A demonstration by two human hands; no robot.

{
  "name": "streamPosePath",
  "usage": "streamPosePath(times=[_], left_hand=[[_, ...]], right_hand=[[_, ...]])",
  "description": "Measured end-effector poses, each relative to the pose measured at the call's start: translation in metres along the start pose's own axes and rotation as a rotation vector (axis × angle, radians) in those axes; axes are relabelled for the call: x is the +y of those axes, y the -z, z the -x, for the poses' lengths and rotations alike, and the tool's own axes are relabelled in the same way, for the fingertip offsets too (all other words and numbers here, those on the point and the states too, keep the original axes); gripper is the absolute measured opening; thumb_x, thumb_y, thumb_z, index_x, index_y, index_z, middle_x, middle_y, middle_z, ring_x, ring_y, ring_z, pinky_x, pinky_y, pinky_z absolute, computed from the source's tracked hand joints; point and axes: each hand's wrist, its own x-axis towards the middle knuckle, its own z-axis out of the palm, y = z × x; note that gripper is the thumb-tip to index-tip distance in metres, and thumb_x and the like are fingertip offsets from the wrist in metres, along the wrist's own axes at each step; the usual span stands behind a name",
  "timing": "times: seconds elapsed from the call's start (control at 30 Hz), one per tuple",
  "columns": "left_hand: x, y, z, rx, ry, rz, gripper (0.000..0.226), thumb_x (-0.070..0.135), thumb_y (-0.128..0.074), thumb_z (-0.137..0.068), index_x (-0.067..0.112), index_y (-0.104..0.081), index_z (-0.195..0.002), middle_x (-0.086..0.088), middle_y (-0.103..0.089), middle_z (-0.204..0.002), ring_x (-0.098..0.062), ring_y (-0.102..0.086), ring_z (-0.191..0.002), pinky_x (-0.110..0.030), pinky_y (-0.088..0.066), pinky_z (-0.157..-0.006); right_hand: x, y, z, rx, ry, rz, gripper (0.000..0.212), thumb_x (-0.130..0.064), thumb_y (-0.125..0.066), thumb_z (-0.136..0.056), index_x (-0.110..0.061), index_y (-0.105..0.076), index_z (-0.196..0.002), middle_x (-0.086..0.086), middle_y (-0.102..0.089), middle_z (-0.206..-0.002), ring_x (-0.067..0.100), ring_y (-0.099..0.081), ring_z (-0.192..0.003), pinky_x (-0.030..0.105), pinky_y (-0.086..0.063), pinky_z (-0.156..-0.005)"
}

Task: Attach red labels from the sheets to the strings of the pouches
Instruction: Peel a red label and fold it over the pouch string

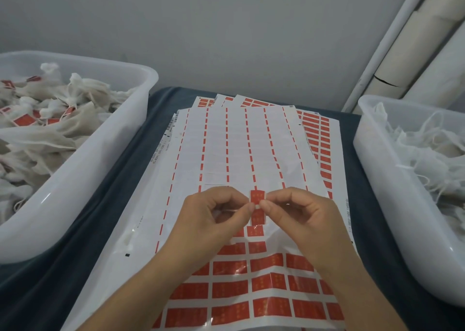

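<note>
Above top label sheet point(226, 149) on dark-covered surface point(120, 179): left hand point(214, 220) and right hand point(299, 217) both pinch one red label point(257, 197) at fingertips. Left tub point(83, 174) holds labelled pouches point(50, 119); right tub point(382, 179) holds unlabelled pouches point(427, 154).

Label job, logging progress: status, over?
Left hand and right hand pinch one red label above the sheet. No pouch string visible at the label. Labelled pouches in left bin. Nothing in the way.
</note>
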Motion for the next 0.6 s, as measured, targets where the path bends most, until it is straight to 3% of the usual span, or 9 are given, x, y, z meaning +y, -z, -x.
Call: streamPosePath(times=[0.1, 0.17, 0.23, 0.33, 0.43, 0.6], left_hand=[[0.000, 0.001, 0.000, 0.016, 0.011, 0.040, 0.014, 0.027, -0.065, -0.078, 0.030, -0.066, -0.064, 0.019, -0.065, -0.069, 0.001, -0.062, -0.071, -0.006, -0.046, -0.059], [0.000, 0.003, 0.000, 0.026, 0.065, 0.120, 0.017, 0.041, -0.062, -0.072, 0.027, -0.069, -0.067, 0.013, -0.068, -0.070, -0.002, -0.063, -0.072, -0.008, -0.048, -0.062], [-0.001, 0.005, 0.000, 0.033, 0.119, 0.199, 0.024, 0.049, -0.059, -0.065, 0.027, -0.069, -0.070, 0.008, -0.068, -0.071, -0.004, -0.064, -0.070, -0.008, -0.047, -0.062], [0.000, 0.004, -0.001, 0.037, 0.162, 0.284, 0.028, 0.051, -0.060, -0.062, 0.025, -0.069, -0.067, 0.005, -0.065, -0.065, -0.004, -0.061, -0.060, -0.008, -0.046, -0.056], [0.000, 0.004, -0.002, 0.048, 0.166, 0.282, 0.033, 0.056, -0.059, -0.057, 0.026, -0.069, -0.065, 0.008, -0.061, -0.057, -0.002, -0.057, -0.055, -0.007, -0.044, -0.053], [-0.001, 0.003, -0.003, 0.022, 0.150, 0.241, 0.028, 0.055, -0.058, -0.058, 0.030, -0.069, -0.065, 0.011, -0.062, -0.060, -0.001, -0.059, -0.061, -0.005, -0.043, -0.054]], right_hand=[[-0.003, -0.001, -0.001, 0.052, -0.037, -0.061, 0.020, -0.049, -0.056, -0.068, -0.040, -0.063, -0.085, -0.037, -0.063, -0.092, -0.014, -0.058, -0.090, -0.002, -0.041, -0.066], [-0.003, 0.002, -0.005, 0.109, -0.104, -0.123, 0.045, -0.056, -0.053, -0.067, -0.045, -0.054, -0.111, -0.039, -0.060, -0.103, -0.013, -0.058, -0.095, 0.004, -0.045, -0.065], [-0.003, 0.008, -0.008, 0.168, -0.188, -0.161, 0.057, -0.058, -0.053, -0.067, -0.048, -0.046, -0.122, -0.037, -0.058, -0.104, -0.009, -0.059, -0.096, 0.007, -0.043, -0.065], [-0.008, 0.011, -0.005, 0.034, -0.214, -0.175, 0.040, -0.054, -0.055, -0.066, -0.042, -0.060, -0.104, -0.032, -0.064, -0.090, -0.008, -0.063, -0.082, 0.004, -0.045, -0.054], [-0.011, 0.002, -0.002, -0.105, -0.203, -0.206, 0.032, -0.046, -0.060, -0.063, -0.034, -0.066, -0.092, -0.023, -0.069, -0.081, 0.000, -0.066, -0.074, 0.002, -0.044, -0.058], [-0.005, 0.003, -0.003, -0.061, -0.219, -0.251, 0.022, -0.038, -0.060, -0.065, -0.027, -0.069, -0.081, -0.013, -0.070, -0.069, 0.004, -0.066, -0.066, 0.004, -0.046, -0.057]])
